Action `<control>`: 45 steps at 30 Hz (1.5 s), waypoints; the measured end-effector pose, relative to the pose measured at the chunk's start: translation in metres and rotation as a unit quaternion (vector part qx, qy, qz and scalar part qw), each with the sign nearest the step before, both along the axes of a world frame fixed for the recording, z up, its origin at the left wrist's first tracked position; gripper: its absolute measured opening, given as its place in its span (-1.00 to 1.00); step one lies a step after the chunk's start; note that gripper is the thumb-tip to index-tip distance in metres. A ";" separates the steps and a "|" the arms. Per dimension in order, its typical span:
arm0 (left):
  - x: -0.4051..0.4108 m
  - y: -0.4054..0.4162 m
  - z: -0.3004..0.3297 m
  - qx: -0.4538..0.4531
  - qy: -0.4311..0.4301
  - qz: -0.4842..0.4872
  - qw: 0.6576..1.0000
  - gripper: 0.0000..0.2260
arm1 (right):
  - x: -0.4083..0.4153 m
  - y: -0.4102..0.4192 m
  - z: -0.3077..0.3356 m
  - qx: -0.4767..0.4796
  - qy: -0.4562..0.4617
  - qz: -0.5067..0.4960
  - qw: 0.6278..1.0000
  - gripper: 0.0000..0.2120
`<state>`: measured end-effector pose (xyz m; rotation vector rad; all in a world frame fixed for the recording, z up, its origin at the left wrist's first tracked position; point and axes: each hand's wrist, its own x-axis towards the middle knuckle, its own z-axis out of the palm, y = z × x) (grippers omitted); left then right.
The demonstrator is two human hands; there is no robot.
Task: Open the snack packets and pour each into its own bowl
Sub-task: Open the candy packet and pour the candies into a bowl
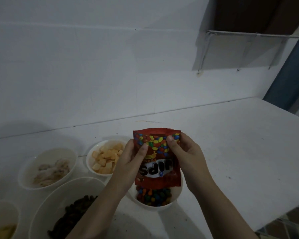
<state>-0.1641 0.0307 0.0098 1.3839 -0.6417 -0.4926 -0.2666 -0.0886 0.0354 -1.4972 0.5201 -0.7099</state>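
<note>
A red snack packet (156, 176) printed with coloured candies hangs upside down, its open mouth pointing down over a white bowl (177, 197). Coloured candies (154, 195) fill that bowl under the packet. My left hand (128, 163) grips the packet's left side, thumb on its front. My right hand (186, 156) grips the right side near the upper corner. Both hands hold it a little above the bowl.
To the left stand a white bowl of orange cubes (105, 157), a bowl of pale pieces (48, 168), a large bowl of dark pieces (71, 216) and a bowl with yellow snacks (3, 228). The white table (231, 152) ends at the right and front right; a wall runs behind.
</note>
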 end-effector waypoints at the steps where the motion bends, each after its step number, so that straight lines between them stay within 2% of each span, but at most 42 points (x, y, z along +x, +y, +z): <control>1: 0.002 0.000 0.001 -0.010 0.004 0.004 1.000 -0.70 | 0.000 0.000 -0.001 0.005 -0.004 0.001 1.000 -0.80; 4: 0.006 -0.001 0.005 -0.017 0.002 0.022 1.000 -0.72 | 0.000 0.001 -0.004 0.015 -0.015 0.015 1.000 -0.78; 7: 0.006 -0.004 0.004 -0.027 -0.002 0.074 0.997 -0.84 | -0.001 0.000 -0.008 0.002 -0.028 -0.005 1.000 -0.87; 10: 0.004 -0.007 0.000 -0.039 0.001 0.092 0.995 -0.86 | -0.001 -0.002 -0.011 -0.011 -0.028 -0.026 0.999 -0.90; 13: 0.005 -0.007 -0.004 -0.036 0.015 0.050 0.998 -0.76 | -0.001 -0.001 -0.011 -0.003 -0.049 -0.040 0.998 -0.91; 18: 0.011 0.002 -0.020 0.087 -0.054 -0.069 0.992 -0.74 | -0.007 -0.010 0.003 0.058 -0.124 -0.062 0.989 -0.91; 23: 0.018 0.003 -0.021 0.132 -0.111 -0.077 0.982 -0.76 | -0.007 -0.013 0.005 0.070 -0.129 -0.072 0.986 -0.88; 29: 0.027 0.010 -0.015 0.165 -0.131 -0.090 0.973 -0.72 | -0.006 -0.016 0.005 0.052 -0.117 -0.072 0.989 -0.89; 31: 0.026 0.012 -0.007 0.145 -0.141 -0.077 0.976 -0.72 | -0.006 -0.016 0.008 0.032 -0.110 -0.046 0.992 -0.90; 33: 0.025 0.013 0.004 0.065 -0.091 -0.042 0.993 -0.76 | -0.005 -0.013 0.009 0.004 -0.091 -0.021 0.996 -0.90; 36: 0.023 0.010 0.018 -0.029 -0.030 -0.016 0.999 -0.79 | -0.002 -0.006 0.005 0.001 -0.082 0.008 0.997 -0.86; 38: 0.023 0.008 0.021 -0.051 -0.007 0.005 0.999 -0.76 | -0.002 -0.003 -0.001 0.019 -0.060 0.050 0.997 -0.76; 40: 0.024 0.007 0.019 -0.083 0.042 0.019 0.995 -0.74 | -0.002 -0.001 -0.010 0.007 0.015 0.085 0.996 -0.65; 42: 0.025 0.008 0.018 -0.101 0.076 0.028 0.992 -0.75 | -0.004 0.001 -0.022 -0.049 0.087 0.085 0.991 -0.75; 45: 0.023 0.007 0.017 -0.111 0.095 0.032 0.989 -0.78 | -0.004 0.003 -0.032 -0.070 0.113 0.055 0.990 -0.81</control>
